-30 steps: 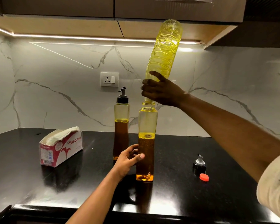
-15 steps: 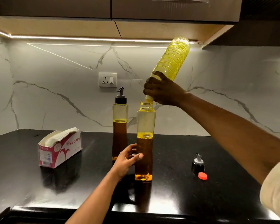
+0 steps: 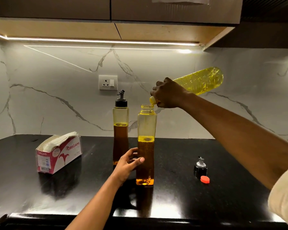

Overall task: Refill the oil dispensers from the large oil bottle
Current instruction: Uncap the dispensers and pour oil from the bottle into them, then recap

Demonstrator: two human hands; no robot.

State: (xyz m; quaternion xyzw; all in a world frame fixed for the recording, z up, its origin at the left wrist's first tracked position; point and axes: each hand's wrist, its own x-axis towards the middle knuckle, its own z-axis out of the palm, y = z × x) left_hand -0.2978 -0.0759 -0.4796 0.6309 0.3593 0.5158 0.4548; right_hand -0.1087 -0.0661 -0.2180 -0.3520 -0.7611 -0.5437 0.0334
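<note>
An uncapped oil dispenser point(image 3: 146, 123) stands on the black counter point(image 3: 173, 205), a bit more than half full of oil. My left hand point(image 3: 129, 164) grips its lower body from the left. My right hand point(image 3: 169, 94) holds the large yellow oil bottle point(image 3: 200, 81) near its neck. The bottle is tilted, base up to the right, and its mouth hangs just above the right of the dispenser's open rim. A second dispenser point(image 3: 120, 130) with a black pourer cap stands behind and to the left, roughly half full.
The removed black pourer cap point(image 3: 200, 166) and a small red cap point(image 3: 204, 179) lie on the counter to the right. A tissue box point(image 3: 59, 154) sits to the left. A marble backsplash with a socket point(image 3: 108, 82) and overhead cabinets close off the back.
The large bottle has swung down from nearly vertical to a shallow tilt, its mouth lifting off the dispenser's neck and shifting slightly right. My left hand stays on the dispenser.
</note>
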